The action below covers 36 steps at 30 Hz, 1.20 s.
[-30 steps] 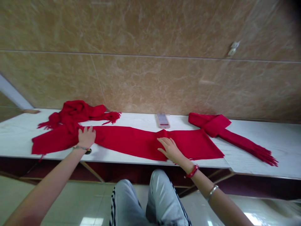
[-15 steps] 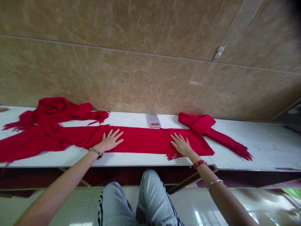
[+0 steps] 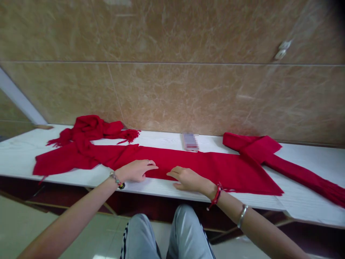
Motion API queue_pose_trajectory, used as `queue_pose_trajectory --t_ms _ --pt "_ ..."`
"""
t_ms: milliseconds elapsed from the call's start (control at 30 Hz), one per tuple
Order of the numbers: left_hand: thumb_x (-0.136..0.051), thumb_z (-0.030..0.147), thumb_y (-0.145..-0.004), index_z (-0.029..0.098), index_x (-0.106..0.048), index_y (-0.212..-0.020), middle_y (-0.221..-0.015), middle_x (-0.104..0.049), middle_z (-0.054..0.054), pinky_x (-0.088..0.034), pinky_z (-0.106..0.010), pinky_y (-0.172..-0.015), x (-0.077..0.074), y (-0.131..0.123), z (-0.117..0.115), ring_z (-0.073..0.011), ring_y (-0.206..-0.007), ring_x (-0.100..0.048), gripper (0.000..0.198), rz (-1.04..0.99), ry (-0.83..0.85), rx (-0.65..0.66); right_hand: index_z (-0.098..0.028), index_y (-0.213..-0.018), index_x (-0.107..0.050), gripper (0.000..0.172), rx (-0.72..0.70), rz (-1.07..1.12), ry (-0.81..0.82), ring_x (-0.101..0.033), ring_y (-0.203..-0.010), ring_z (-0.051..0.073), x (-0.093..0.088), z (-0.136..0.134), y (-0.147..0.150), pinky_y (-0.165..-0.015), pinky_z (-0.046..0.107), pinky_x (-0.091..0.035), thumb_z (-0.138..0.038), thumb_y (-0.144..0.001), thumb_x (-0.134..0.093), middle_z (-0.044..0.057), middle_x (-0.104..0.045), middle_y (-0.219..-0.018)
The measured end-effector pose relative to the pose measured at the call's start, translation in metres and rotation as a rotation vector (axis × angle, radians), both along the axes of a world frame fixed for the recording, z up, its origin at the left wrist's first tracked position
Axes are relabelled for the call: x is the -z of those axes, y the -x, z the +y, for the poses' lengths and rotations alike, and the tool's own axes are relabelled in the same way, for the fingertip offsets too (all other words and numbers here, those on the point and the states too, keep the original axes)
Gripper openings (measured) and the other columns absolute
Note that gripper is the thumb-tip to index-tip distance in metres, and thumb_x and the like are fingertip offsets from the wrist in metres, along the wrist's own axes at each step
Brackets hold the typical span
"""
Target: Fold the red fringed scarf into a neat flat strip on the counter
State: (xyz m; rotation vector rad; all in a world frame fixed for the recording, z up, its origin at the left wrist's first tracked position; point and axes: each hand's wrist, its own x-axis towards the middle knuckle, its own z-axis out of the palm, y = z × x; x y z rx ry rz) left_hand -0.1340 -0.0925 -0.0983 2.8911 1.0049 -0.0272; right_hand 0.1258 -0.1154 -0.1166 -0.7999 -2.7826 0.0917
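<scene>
Left hand (image 3: 134, 170) and right hand (image 3: 188, 179) were positioned at the red scarf (image 3: 221, 166); I could not tell whether either grip held it; uneven tension risked creases

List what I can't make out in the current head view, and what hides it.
Head view: whether the left hand or right hand pinches the flat red scarf; curled fingers hide any grip.
Head view: the full fringe of the scarf end at right, cut off by the right edge.
Head view: the face of the small oblong object, pixelated.
Head view: the shelf interior, lost in shadow and partly behind the knees.
</scene>
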Motion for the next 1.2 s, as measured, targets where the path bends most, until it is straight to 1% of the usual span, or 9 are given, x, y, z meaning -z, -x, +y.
queue_pose_trajectory --t_ms 167,333,500,600,700,800,933,1033,1200 --pt "-0.045 0.002 -0.065 0.024 -0.04 -0.13 -0.129 -0.046 -0.003 -0.036 -0.026 -0.092 -0.005 0.0 -0.006 -0.0199 -0.114 -0.046 0.069 0.027 0.038 -0.031 -0.015 -0.112 -0.054 0.042 -0.051 0.004 -0.001 -0.058 -0.09 0.019 0.002 0.013 0.015 -0.075 0.028 -0.044 -0.003 -0.073 -0.044 0.01 -0.063 -0.097" --pt "-0.057 0.027 -0.074 0.02 -0.043 -0.127 -0.122 -0.052 -0.01 -0.038 -0.032 -0.09 0.006 -0.015 -0.006 -0.0253 -0.11 -0.048 0.055 0.037 -0.029 -0.138 -0.016 -0.11 -0.05 0.041 0.077 0.214 0.149 -0.059 -0.082 0.015 0.013 0.022 0.009 -0.071 0.025 -0.043 -0.002 -0.073 -0.039 0.007 -0.064 -0.092" --pt "-0.047 0.016 -0.082 0.017 -0.054 -0.109 -0.103 -0.061 -0.008 -0.041 -0.028 -0.082 0.017 -0.021 0.01 -0.0202 -0.096 -0.056 0.028 -0.145 -0.081 -0.192 -0.016 -0.084 -0.059 0.024 0.095 0.439 0.295 -0.057 -0.075 0.013 0.026 0.04 0.003 -0.071 0.025 -0.044 -0.003 -0.072 -0.042 0.003 -0.063 -0.082" --pt "-0.053 0.019 -0.08 0.017 -0.058 -0.092 -0.092 -0.063 -0.004 -0.041 -0.024 -0.079 0.014 -0.017 0.023 -0.0157 -0.086 -0.058 0.014 -0.318 0.033 -0.193 -0.016 -0.087 -0.061 0.018 0.096 0.502 0.363 -0.057 -0.076 0.013 0.03 0.047 0.0 -0.069 0.025 -0.045 -0.012 -0.072 -0.052 0.004 -0.062 -0.089" --pt "-0.057 0.02 -0.076 0.016 -0.06 -0.089 -0.082 -0.065 -0.002 -0.043 -0.02 -0.069 0.01 -0.014 0.03 -0.0133 -0.076 -0.06 0.014 -0.399 0.186 -0.258 -0.017 -0.091 -0.059 0.027 0.112 0.54 0.311 -0.055 -0.074 0.013 0.033 0.046 -0.001 -0.064 0.024 -0.046 -0.014 -0.065 -0.063 0.003 -0.06 -0.091" --pt "-0.055 0.021 -0.077 0.016 -0.061 -0.09 -0.076 -0.066 -0.002 -0.043 -0.019 -0.065 0.007 -0.013 0.029 -0.0127 -0.07 -0.06 0.015 -0.409 0.226 -0.291 -0.017 -0.093 -0.059 0.029 0.182 0.547 0.252 -0.054 -0.066 0.012 0.035 0.043 0.001 -0.06 0.024 -0.045 -0.014 -0.065 -0.064 0.0 -0.06 -0.077" --pt "-0.052 0.023 -0.081 0.017 -0.062 -0.092 -0.079 -0.066 -0.002 -0.041 -0.019 -0.067 0.005 -0.013 0.022 -0.0122 -0.071 -0.06 0.017 -0.373 0.171 -0.277 -0.016 -0.087 -0.064 0.019 0.237 0.507 0.202 -0.057 -0.064 0.014 0.031 0.042 0.002 -0.063 0.026 -0.045 -0.016 -0.069 -0.064 0.002 -0.064 -0.073" --pt "-0.06 0.027 -0.076 0.017 -0.061 -0.096 -0.088 -0.064 -0.003 -0.041 -0.021 -0.071 0.004 -0.017 0.016 -0.0147 -0.079 -0.058 0.022 -0.288 0.055 -0.209 -0.015 -0.08 -0.067 0.009 0.203 0.475 0.122 -0.059 -0.07 0.015 0.028 0.041 0.001 -0.067 0.027 -0.046 -0.015 -0.072 -0.063 0.005 -0.066 -0.077" --pt "-0.056 0.019 -0.079 0.017 -0.062 -0.093 -0.087 -0.064 -0.003 -0.04 -0.023 -0.075 0.008 -0.026 0.011 -0.0155 -0.082 -0.057 0.014 -0.176 -0.081 -0.128 -0.015 -0.08 -0.067 0.01 0.144 0.421 0.049 -0.059 -0.07 0.014 0.027 0.037 0.0 -0.066 0.024 -0.046 -0.016 -0.079 -0.057 0.005 -0.065 -0.076"
